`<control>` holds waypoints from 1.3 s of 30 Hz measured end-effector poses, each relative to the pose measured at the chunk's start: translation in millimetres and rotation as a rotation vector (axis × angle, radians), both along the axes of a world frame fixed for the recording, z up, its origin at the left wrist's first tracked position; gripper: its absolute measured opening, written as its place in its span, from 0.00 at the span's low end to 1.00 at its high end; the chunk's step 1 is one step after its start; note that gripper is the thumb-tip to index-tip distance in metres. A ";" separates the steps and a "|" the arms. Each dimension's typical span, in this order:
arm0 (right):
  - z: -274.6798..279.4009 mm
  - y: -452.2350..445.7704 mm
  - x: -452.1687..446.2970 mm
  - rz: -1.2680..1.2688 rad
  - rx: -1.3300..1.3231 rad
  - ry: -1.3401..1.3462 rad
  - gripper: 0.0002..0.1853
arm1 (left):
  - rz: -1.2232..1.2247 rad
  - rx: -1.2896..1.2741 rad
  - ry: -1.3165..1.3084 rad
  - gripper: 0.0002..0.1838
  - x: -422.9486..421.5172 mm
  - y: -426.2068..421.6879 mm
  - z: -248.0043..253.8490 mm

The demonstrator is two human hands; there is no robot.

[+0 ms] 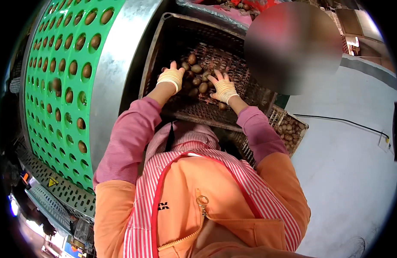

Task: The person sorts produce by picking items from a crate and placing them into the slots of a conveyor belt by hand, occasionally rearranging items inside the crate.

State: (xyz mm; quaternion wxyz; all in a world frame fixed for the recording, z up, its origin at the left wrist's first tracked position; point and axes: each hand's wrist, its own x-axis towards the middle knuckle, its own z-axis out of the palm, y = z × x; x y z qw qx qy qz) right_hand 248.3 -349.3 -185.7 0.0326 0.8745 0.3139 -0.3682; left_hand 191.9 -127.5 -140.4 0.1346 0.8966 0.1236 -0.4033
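Note:
Both my hands, in cream-and-yellow gloves with bare fingertips, reach into a dark, worn plastic crate (224,120). On its floor lies a loose cluster of brown, egg-shaped pieces (196,69), whose kind I cannot tell for sure. My left hand (171,78) is at the left side of the cluster, fingers stretched out and apart. To the right, my right hand (223,87) spreads its fingers beside the pieces, its fingertips close to or touching one. Another piece (222,105) lies below the right wrist. Neither hand visibly grips anything.
At left, a green perforated roller or belt (78,56) carries similar brown pieces in its holes, bordered by a metal panel (116,56). A smaller crate (300,142) of pieces stands at lower right. A black cable (344,121) runs along the pale surface at right.

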 end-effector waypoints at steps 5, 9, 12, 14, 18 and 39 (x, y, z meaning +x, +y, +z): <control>-34.1 -3.2 14.1 0.178 0.101 -0.087 0.38 | 0.603 -0.102 0.081 0.52 17.2 -0.9 -72.2; -33.5 1.7 23.0 0.186 0.212 -0.084 0.31 | -0.060 -0.002 0.135 0.45 23.2 0.1 -44.7; -34.1 6.4 3.4 0.127 0.261 -0.141 0.28 | -0.128 0.070 0.123 0.48 10.8 -9.7 -42.9; -34.0 8.4 -5.6 0.107 0.263 -0.126 0.27 | -0.141 0.071 0.011 0.41 -6.8 -17.2 -50.2; -28.0 8.5 -7.0 -0.007 0.301 -0.164 0.31 | -0.375 0.112 -0.025 0.35 -22.6 -18.5 -66.6; -15.4 8.2 -28.3 0.142 0.175 -0.037 0.35 | 0.122 -0.260 -0.120 0.22 -15.3 -15.9 -78.7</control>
